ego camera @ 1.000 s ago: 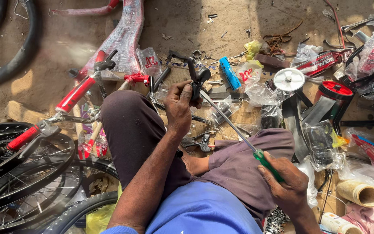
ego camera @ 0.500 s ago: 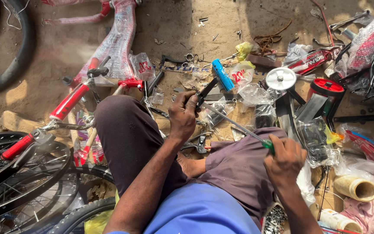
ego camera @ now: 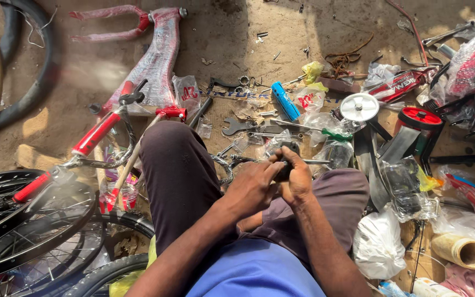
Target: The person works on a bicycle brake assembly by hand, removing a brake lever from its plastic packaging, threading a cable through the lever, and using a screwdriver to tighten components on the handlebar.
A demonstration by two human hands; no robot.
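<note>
The person sits on the dirt floor [ego camera: 83, 71] with knees drawn up, both hands meeting just above the right thigh. The left hand [ego camera: 251, 187] and the right hand [ego camera: 298, 181] close together on a small black part [ego camera: 288, 159]. The left fingers [ego camera: 270, 168] curl against its near left side, the right fingers wrap over its top and right side, so both hands grip it firmly. A thin metal rod [ego camera: 317, 161] sticks out to the right from the part, level with the hands.

Beyond the hands, on the floor, lie a wrench [ego camera: 235, 127], a blue grip [ego camera: 285, 101] and several clear plastic bags [ego camera: 320, 118]. A white disc [ego camera: 359, 106] and a red-topped black wheel [ego camera: 420, 118] sit to the right of these. Far left, a red frame [ego camera: 158, 55] wrapped in plastic rests on the floor, and a handlebar [ego camera: 97, 135] with red grips lies beside the left knee. A spoked wheel [ego camera: 26, 220] fills the near left corner. A white bag [ego camera: 377, 247] lies near right.
</note>
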